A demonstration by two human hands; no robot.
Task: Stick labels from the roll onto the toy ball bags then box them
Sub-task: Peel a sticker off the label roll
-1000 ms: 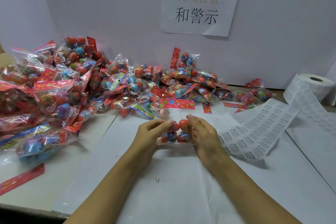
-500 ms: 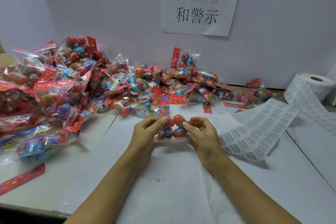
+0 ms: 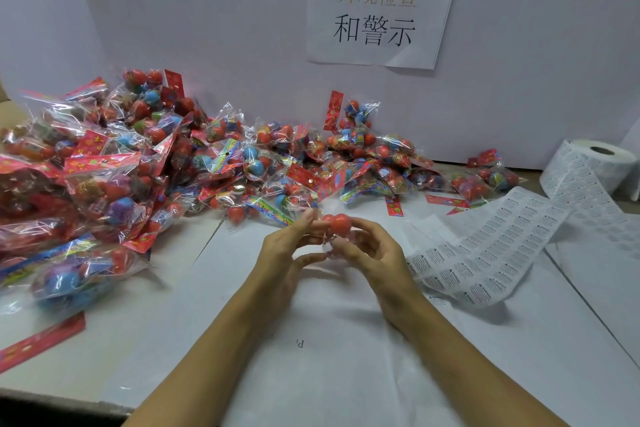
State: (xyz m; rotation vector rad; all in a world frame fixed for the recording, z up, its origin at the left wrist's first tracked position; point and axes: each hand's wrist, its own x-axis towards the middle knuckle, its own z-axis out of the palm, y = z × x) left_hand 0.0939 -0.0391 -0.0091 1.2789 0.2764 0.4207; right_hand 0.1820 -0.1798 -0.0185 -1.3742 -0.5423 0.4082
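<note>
Above the white paper at table centre, both hands hold one clear toy ball bag with red balls showing on top. My left hand pinches its left side between thumb and fingers. My right hand curls round its right side and underside. The bag's red header card tilts up behind it, blurred. The label roll stands at the far right, and its printed label strip trails across the table toward my right hand.
A large pile of filled ball bags covers the left and back of the table, up to the white wall board. A paper sign hangs on that board. Loose red header cards lie at the near left edge.
Both hands have lifted the bag a little and turned it, so the red balls now face up and the header card swings back.
</note>
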